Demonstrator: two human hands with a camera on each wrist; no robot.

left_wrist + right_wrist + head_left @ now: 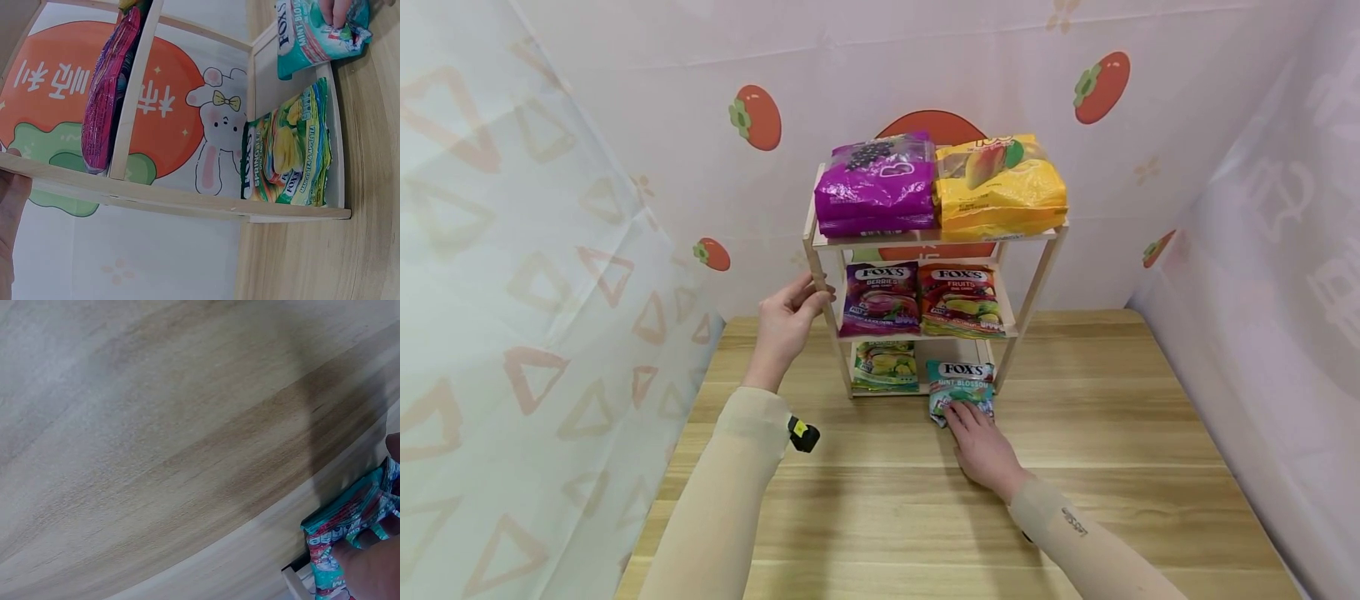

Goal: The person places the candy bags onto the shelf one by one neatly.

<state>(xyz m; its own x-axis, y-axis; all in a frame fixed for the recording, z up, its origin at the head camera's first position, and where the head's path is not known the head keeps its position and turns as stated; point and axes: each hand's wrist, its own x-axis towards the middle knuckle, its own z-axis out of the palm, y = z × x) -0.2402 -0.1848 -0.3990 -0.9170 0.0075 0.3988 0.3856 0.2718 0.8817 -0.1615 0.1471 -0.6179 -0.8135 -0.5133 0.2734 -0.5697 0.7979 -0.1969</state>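
My right hand (982, 446) holds the lower part of a teal mint candy bag (961, 385) at the right front of the bottom shelf, and the bag leans over the shelf's front edge. In the right wrist view, fingers and thumb grip that bag (328, 550). With my left hand (786, 321) I pinch the front left post of a small wooden three-tier rack (1027, 292). Beside the teal bag, a green and yellow candy bag (287, 153) stands at the left of the bottom shelf.
On the middle shelf stand a purple berries bag (881, 300) and a red fruits bag (962, 300). The top tier bears a large purple bag (877, 185) and a yellow mango bag (1000, 190). A printed cloth (850, 67) hangs behind the wooden table (1090, 417).
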